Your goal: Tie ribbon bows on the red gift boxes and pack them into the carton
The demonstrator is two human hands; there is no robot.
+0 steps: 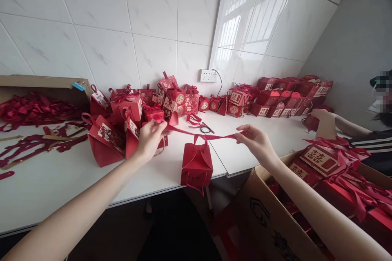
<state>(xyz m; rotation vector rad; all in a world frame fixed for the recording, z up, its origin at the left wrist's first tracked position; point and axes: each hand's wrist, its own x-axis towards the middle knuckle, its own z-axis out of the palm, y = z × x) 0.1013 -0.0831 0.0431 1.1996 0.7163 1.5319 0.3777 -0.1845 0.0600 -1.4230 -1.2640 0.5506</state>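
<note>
A small red gift box (196, 166) stands at the front edge of the white table (55, 183). A red ribbon (190, 132) runs through its top and is stretched out level to both sides. My left hand (150, 136) is closed on the ribbon's left end, close to a heap of finished red boxes (122, 126). My right hand (255, 140) pinches the ribbon's right end, above the table's right part.
Red boxes (275, 98) line the tiled wall. Loose ribbons (33, 108) lie in a cardboard tray at left. A cardboard carton (269, 220) with red boxes stands at lower right. Another person's hand (323, 120) works at the right. A wall socket (208, 76) sits behind.
</note>
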